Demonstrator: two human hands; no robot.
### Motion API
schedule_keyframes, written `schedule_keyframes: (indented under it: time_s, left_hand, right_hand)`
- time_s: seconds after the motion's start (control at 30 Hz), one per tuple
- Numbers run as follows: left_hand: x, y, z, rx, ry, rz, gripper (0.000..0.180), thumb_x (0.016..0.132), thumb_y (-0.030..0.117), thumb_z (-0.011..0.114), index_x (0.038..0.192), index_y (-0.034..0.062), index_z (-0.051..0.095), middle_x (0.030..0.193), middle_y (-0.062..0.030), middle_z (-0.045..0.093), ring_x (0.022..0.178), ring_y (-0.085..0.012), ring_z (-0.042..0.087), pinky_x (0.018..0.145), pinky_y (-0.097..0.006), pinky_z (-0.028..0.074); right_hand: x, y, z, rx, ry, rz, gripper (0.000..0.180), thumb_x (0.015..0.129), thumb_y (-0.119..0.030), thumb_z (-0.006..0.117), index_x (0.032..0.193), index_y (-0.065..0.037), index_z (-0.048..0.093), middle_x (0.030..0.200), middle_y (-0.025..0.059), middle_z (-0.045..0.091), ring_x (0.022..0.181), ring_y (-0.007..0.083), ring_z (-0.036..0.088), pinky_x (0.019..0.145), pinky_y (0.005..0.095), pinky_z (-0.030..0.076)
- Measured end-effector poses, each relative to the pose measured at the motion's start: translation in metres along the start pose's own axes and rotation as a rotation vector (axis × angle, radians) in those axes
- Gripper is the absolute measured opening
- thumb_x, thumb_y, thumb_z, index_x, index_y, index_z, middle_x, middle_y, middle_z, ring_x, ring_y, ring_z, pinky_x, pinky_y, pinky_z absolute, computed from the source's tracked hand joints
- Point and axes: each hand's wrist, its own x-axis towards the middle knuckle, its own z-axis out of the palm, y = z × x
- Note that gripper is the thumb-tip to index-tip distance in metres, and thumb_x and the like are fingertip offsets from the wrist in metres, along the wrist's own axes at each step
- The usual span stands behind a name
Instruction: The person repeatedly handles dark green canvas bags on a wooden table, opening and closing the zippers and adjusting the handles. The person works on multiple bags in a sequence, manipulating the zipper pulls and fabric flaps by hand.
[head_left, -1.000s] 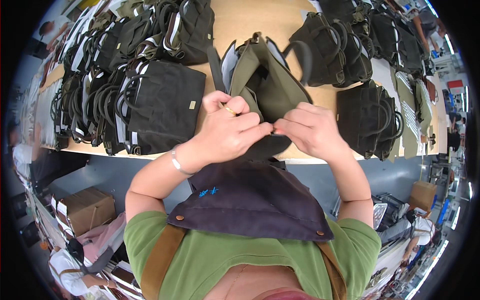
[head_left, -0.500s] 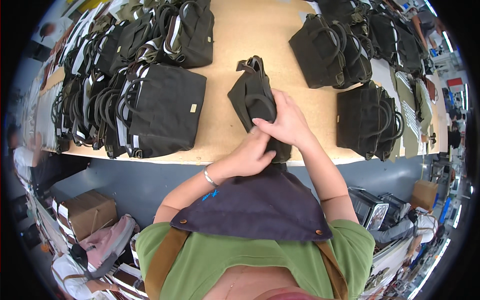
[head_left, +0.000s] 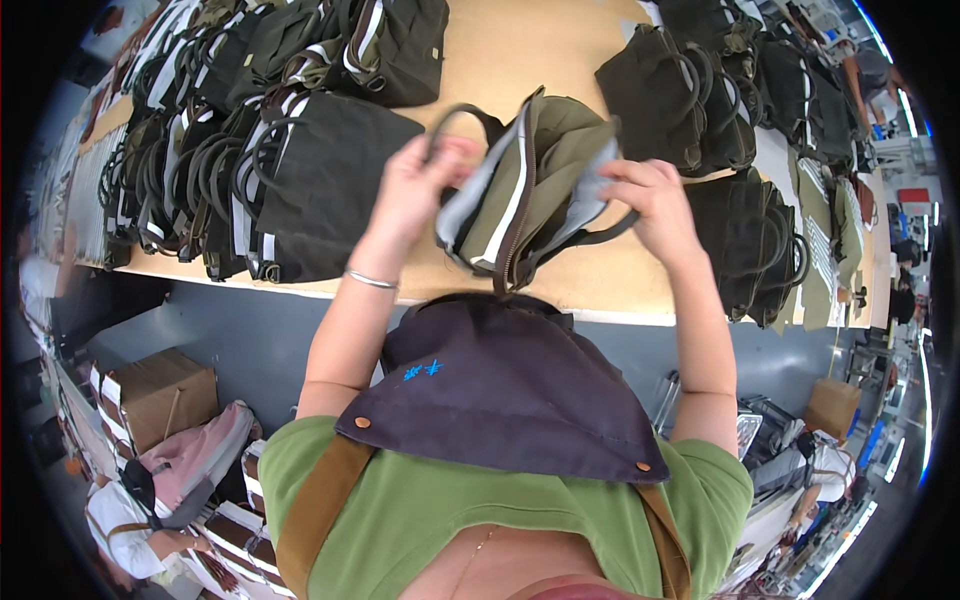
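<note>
Crowding the left end of the wooden table, stacked dark bags leave bare wood only mid-table. The left hand grips the strap and rim of an olive bag, held above the table's near edge, its long axis tilted, mouth toward upper right. The right hand pinches the lining. More dark bags hem the right side

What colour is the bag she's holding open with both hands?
Olive green fabric bag with a pale grey lining, seen best in the head view.
</note>
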Motion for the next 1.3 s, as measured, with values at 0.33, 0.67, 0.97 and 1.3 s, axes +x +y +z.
schedule_keyframes:
  time_s: [0.33,0.67,0.97,1.3]
  left_hand:
    - [-0.026,0.009,0.016,1.152,0.528,0.709,0.027,0.074,-0.004,0.069,0.099,0.0067,0.065,0.108,-0.0084,0.062,0.101,-0.0257,0.055,0.087,-0.039,0.044]
    - [-0.005,0.006,0.041,1.17,-0.817,0.582,0.027,0.069,0.004,0.065,0.094,0.0143,0.069,0.088,-0.003,0.062,0.087,-0.0246,0.059,0.075,-0.037,0.049]
    - [0.025,0.016,-0.004,0.597,-0.676,-0.05,0.016,0.072,0.003,0.082,0.086,0.0035,0.073,0.065,0.0063,0.05,0.061,-0.005,0.043,0.058,-0.022,0.039]
    - [0.025,0.026,0.022,0.931,-0.307,0.122,0.021,0.071,0.022,0.084,0.075,0.0056,0.072,0.062,0.0007,0.062,0.054,-0.0064,0.051,0.051,-0.025,0.037]
  right_hand:
    - [0.004,-0.04,0.004,0.228,-0.172,0.305,0.032,0.068,0.006,0.06,0.095,-0.01,0.066,0.108,0.0057,0.065,0.098,0.0279,0.063,0.084,0.0417,0.046]
    - [0.024,-0.05,0.058,0.18,-0.346,0.154,0.017,0.075,-0.009,0.07,0.091,-0.009,0.063,0.092,0.0112,0.063,0.089,0.0323,0.064,0.075,0.0426,0.051]
    - [0.017,-0.035,0.033,0.472,-0.201,0.322,0.012,0.081,-0.006,0.067,0.092,-0.001,0.064,0.083,0.0169,0.063,0.074,0.0298,0.063,0.065,0.0385,0.049]
    - [0.012,-0.028,0.028,0.576,-0.223,0.246,0.013,0.082,-0.005,0.068,0.096,-0.003,0.069,0.078,0.0098,0.063,0.07,0.0263,0.061,0.063,0.0349,0.048]
